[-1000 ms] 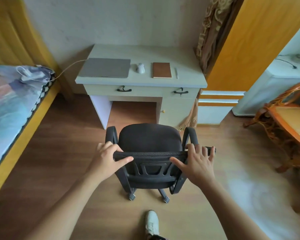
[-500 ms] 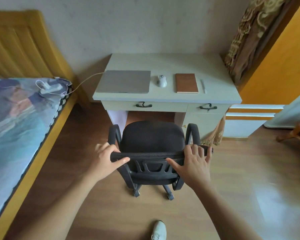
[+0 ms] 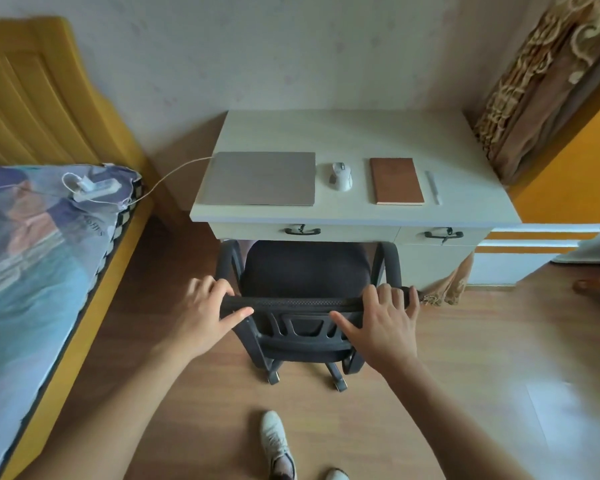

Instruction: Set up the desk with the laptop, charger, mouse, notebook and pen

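On the pale desk (image 3: pixel 343 133) lie, from left to right, a closed grey laptop (image 3: pixel 260 178), a white mouse (image 3: pixel 341 176), a brown notebook (image 3: pixel 396 181) and a light pen (image 3: pixel 433 187). A charger cable (image 3: pixel 174 171) runs from the laptop's left side to a white power strip (image 3: pixel 94 187) on the bed. A black office chair (image 3: pixel 305 271) stands at the desk, its seat front under the desk edge. My left hand (image 3: pixel 205 317) and my right hand (image 3: pixel 385 323) both grip the top of the chair's backrest.
A bed with a yellow frame (image 3: pixel 66 341) and patterned cover fills the left. A patterned curtain (image 3: pixel 534 81) and an orange cabinet (image 3: pixel 575 161) stand to the right of the desk. Wooden floor surrounds the chair; my shoe (image 3: pixel 276 445) is behind it.
The chair has rolled forward with both hands on its backrest, and its seat front now sits under the desk edge. The view has moved closer to the desk.
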